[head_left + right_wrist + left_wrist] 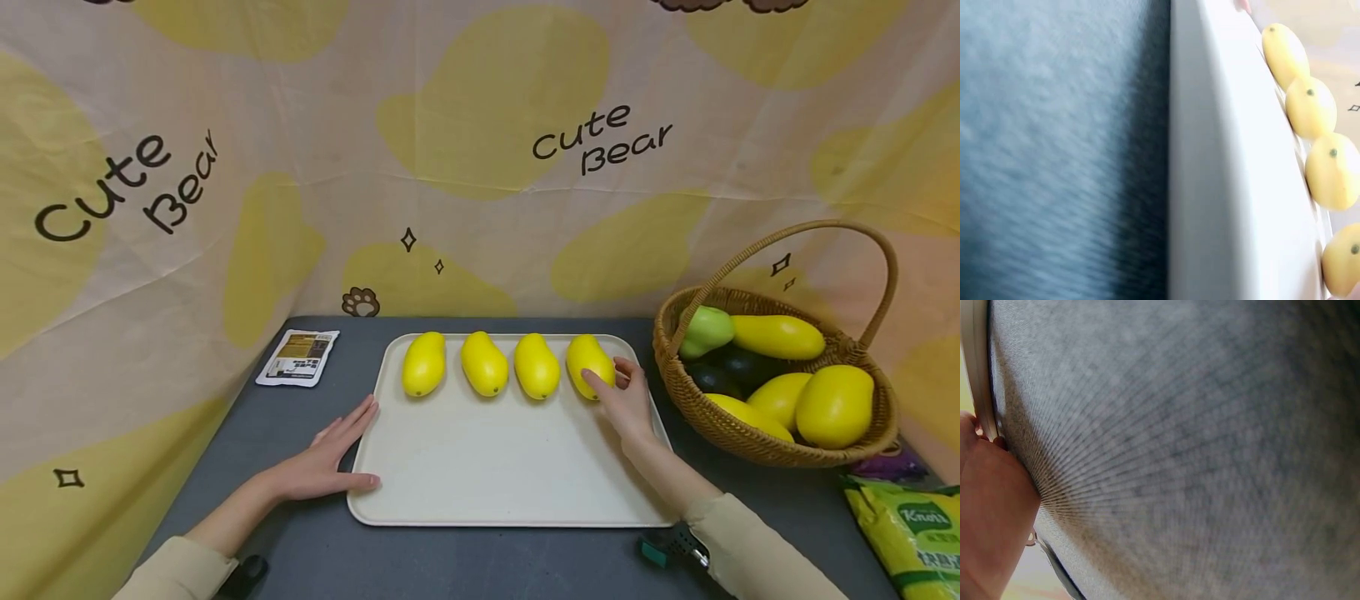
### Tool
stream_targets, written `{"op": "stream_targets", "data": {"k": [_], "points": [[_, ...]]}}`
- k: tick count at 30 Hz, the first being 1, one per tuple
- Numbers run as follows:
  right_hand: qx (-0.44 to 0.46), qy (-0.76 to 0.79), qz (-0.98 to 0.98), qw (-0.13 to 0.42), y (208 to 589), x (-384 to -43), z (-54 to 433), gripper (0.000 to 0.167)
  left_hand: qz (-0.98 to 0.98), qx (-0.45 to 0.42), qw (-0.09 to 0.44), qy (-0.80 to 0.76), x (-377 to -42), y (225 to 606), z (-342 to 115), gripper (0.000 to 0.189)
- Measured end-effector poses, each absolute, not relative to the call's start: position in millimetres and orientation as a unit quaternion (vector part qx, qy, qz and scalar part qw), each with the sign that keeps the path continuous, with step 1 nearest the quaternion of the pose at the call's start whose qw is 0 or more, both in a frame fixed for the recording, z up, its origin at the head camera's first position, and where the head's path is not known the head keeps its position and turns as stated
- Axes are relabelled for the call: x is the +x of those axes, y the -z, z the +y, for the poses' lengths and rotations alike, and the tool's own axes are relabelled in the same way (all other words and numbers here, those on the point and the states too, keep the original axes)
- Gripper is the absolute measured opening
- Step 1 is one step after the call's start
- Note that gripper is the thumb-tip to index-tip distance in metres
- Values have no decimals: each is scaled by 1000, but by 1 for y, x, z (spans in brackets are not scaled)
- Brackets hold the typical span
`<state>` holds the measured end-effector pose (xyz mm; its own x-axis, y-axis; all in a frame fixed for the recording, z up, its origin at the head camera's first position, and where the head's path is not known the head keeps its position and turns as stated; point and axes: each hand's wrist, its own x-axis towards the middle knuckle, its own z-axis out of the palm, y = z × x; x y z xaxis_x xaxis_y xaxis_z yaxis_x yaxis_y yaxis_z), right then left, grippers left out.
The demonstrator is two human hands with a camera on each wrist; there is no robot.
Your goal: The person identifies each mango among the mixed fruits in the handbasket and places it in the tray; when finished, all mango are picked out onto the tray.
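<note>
Four-sided and white, a tray (495, 467) lies on the grey table, with several yellow mangoes in a row along its far side. My right hand (626, 404) holds the rightmost mango (588, 362) between thumb and fingers; that mango still sits on the tray. At the lower right of the right wrist view, the same mango (1340, 259) shows with a bit of finger against it. My left hand (322, 462) rests with straight, spread fingers on the tray's left edge. In the left wrist view, part of that hand (997, 506) shows beside the tray rim (980, 369).
To the right stands a wicker basket (697, 408) with yellow mangoes, a green fruit and dark produce inside. A white packet (297, 358) lies at the back left. A Knorr bag (911, 533) is at the front right, and a patterned cloth (480, 225) hangs behind the table.
</note>
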<state>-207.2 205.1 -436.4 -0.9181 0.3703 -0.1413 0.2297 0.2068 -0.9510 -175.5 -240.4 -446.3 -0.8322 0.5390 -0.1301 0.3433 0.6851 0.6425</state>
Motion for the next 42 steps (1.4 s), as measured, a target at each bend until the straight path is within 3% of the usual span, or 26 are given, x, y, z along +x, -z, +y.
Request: {"op": "stream_targets", "data": {"k": [20,31,37,42], "points": [[-151,-611,-777,13,403,-156,216,71,903,246,158,-315,-179,447,-238,103],[-23,-576,-817,-10,360,-115,247,56,902,248,155,-318,-178,447,-237,103],[111,-476,-871,40,331,-111,287,23,901,255,145,-319,-176,447,-238,102],[160,-269,-944,103,308,-124,335,15,900,258,139,-324,-174,445,-238,102]]}}
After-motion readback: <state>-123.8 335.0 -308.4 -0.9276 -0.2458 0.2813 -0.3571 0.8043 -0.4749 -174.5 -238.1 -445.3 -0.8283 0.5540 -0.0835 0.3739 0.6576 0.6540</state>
